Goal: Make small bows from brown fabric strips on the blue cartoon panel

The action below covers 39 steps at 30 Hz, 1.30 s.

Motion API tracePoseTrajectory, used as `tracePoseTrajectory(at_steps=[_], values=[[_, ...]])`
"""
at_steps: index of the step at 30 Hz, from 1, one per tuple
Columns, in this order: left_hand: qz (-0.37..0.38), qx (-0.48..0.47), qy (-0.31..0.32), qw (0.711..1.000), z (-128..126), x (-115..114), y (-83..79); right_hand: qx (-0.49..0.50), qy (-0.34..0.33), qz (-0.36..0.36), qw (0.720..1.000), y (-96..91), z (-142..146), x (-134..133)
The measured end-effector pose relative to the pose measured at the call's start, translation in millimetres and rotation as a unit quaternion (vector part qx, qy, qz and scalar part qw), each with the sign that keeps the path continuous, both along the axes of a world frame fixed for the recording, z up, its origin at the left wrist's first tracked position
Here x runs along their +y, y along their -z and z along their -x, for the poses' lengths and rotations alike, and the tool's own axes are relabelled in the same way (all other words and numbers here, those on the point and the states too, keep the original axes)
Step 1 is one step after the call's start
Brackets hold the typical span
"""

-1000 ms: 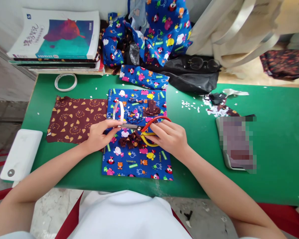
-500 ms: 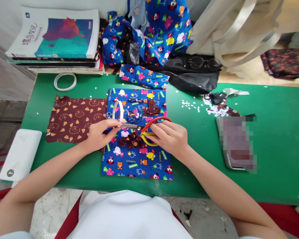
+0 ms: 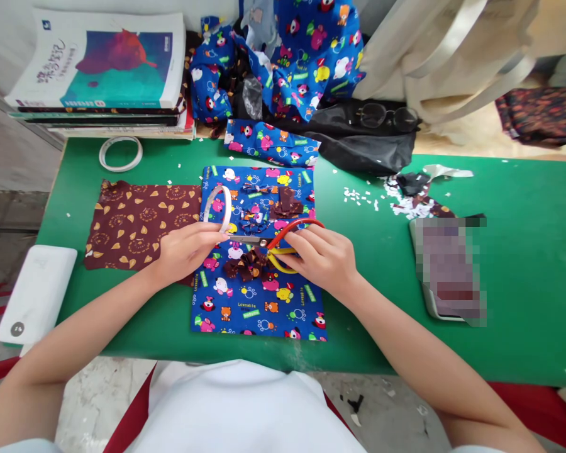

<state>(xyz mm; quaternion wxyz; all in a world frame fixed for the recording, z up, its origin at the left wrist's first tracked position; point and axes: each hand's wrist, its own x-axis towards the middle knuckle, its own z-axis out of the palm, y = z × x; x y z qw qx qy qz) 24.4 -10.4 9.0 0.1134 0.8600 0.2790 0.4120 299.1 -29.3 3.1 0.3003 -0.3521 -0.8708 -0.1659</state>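
Observation:
My left hand (image 3: 186, 250) is closed around the edge of a white tape ring (image 3: 217, 207), pinching it near the scissor blades. My right hand (image 3: 323, 258) grips scissors (image 3: 283, 242) with one red and one yellow handle; the blades point left toward the ring. Both hands work over a blue cartoon-print cloth square (image 3: 259, 302) on the green table (image 3: 523, 302). A small brown fabric bow (image 3: 248, 264) lies just below the scissors. More small bows and scraps (image 3: 268, 207) sit on the cloth behind.
A brown patterned cloth (image 3: 136, 223) lies left, a white device (image 3: 38, 292) at the left edge, and a tape roll (image 3: 120, 154) by stacked books (image 3: 99, 69). Blue fabric pile (image 3: 306, 56), black bag with glasses (image 3: 382, 119), paper scraps (image 3: 405, 198) and a phone (image 3: 446, 267) lie right.
My left hand has lifted and tilted the white ring a little to the left; the scissors and right hand stay nearly in place.

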Motion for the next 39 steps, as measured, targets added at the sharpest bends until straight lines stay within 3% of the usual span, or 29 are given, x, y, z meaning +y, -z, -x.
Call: tracePoseTrajectory(at_steps=[13, 18, 25, 30, 35, 39], values=[[0.03, 0.013, -0.086, 0.996, 0, 11, 1.5, 0.029, 0.037, 0.019, 0.999, -4.2, -18, 11], [0.061, 0.025, -0.088, 0.994, -3, 14, 2.0, 0.03, 0.011, 0.087, 0.996, -6.3, -30, 19], [0.061, 0.043, -0.143, 0.987, -4, 17, 4.5, -0.016, -0.026, 0.157, 0.987, -7.1, -45, 27], [0.032, 0.036, -0.129, 0.99, -3, 15, 3.5, 0.006, -0.069, 0.172, 0.983, -6.0, -41, 24], [0.018, 0.022, -0.099, 0.995, -2, 13, 2.1, 0.01, -0.058, 0.166, 0.984, -8.0, -42, 23], [-0.002, 0.018, -0.099, 0.995, -2, 11, 0.4, 0.001, -0.094, 0.204, 0.974, -15.5, -46, 24]])
